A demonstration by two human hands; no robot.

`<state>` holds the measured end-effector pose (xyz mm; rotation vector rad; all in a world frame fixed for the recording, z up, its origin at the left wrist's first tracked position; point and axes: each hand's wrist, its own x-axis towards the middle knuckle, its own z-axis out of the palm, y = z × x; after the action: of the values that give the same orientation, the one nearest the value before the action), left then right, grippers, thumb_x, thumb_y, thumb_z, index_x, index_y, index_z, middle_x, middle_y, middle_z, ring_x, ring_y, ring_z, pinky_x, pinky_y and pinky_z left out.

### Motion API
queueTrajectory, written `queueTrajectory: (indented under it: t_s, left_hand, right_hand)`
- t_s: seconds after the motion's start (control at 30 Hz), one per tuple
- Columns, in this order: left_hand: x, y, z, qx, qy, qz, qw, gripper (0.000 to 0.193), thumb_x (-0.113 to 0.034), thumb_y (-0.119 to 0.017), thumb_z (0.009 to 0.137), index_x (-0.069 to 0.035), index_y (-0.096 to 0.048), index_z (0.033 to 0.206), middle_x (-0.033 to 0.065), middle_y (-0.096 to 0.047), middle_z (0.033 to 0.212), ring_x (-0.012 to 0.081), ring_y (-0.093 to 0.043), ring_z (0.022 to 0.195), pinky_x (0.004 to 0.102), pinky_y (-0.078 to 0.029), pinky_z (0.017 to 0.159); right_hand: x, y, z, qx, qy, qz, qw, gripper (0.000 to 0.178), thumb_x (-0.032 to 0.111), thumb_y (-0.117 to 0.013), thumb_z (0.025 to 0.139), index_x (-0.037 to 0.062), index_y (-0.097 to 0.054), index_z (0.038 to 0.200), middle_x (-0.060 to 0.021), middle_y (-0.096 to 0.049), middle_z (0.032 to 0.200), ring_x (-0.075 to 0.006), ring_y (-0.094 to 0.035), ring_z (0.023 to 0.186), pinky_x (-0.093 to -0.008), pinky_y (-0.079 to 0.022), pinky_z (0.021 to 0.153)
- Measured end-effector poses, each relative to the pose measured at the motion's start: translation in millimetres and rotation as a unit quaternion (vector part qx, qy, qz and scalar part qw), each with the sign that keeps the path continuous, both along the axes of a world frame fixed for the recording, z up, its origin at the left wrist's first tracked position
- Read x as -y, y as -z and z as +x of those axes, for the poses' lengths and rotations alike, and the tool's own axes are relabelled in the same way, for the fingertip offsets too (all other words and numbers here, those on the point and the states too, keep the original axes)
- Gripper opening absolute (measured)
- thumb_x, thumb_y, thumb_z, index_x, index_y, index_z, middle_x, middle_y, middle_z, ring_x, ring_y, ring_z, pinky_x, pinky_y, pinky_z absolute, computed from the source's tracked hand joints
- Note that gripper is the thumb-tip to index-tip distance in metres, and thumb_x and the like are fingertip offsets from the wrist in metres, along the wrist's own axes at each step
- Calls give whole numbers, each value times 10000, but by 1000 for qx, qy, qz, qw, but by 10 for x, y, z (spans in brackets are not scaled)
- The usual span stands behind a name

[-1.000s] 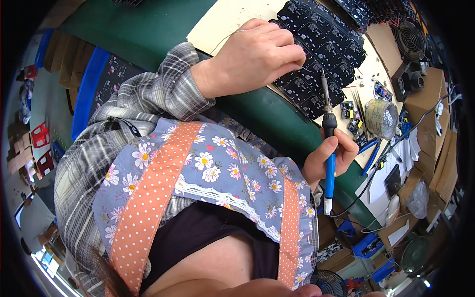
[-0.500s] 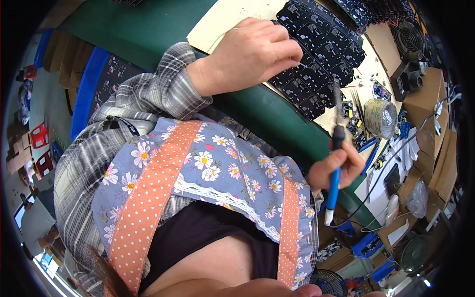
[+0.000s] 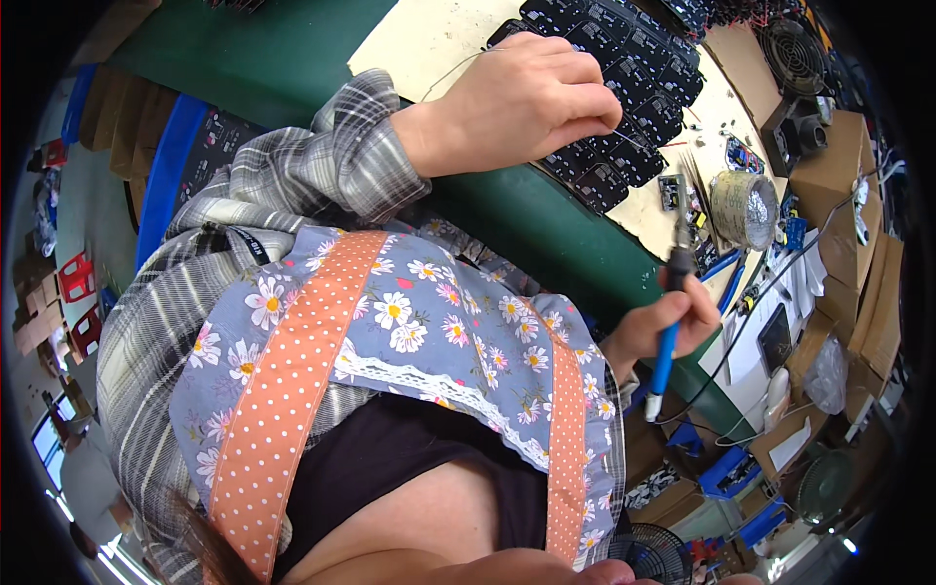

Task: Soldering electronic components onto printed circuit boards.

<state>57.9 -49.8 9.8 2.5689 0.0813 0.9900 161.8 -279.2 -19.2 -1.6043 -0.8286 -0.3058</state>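
Your left hand [image 3: 522,97] pinched thin silvery solder wire [image 3: 639,144] over the black circuit boards [image 3: 624,117] under it to feed joints, while your right hand [image 3: 658,322] gripped the blue-handled soldering iron [image 3: 671,312] pen-style, tip up, clear of them.

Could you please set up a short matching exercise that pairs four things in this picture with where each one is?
Things:
1. soldering iron
2. black circuit boards
3. solder spool
4. thin wire

Places:
A. under the left hand
B. standing on the bench beyond the iron's tip
C. gripped in the right hand
D. running out of the left hand over the pale mat

Pairs: 1-C, 2-A, 3-B, 4-D
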Motion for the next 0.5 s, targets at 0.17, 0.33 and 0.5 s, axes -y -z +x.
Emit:
queueTrajectory:
  t_s: [0.17, 0.33, 0.5]
  left_hand:
    - [59, 51, 100, -5, 1, 27, 1000, 100, -148, -667, 721, -129, -591, 784, -2, -517, 732, 182, -525, 712, 304, -409, 645]
    - [47, 87, 148, -25, -7, 32, 999, 96, -150, -656, 726, -131, -579, 779, -1, -507, 731, 181, -523, 722, 305, -406, 655]
    - [63, 144, 249, -35, -4, 34, 999, 102, -147, -654, 721, -127, -563, 761, 3, -508, 735, 183, -522, 720, 306, -405, 657]
  right_hand:
    - [-18, 72, -111, -43, -47, -11, 998, 207, 176, -544, 839, -8, -480, 910, -121, -527, 813, -185, -538, 699, -273, -459, 626]
    - [-85, 60, -88, -95, -48, -28, 994, 220, 185, -572, 829, 1, -487, 915, -115, -530, 835, -176, -510, 733, -286, -422, 688]
    - [-94, 49, -71, -99, -21, -44, 994, 214, 178, -573, 823, -5, -500, 907, -113, -534, 837, -176, -520, 734, -285, -434, 703]
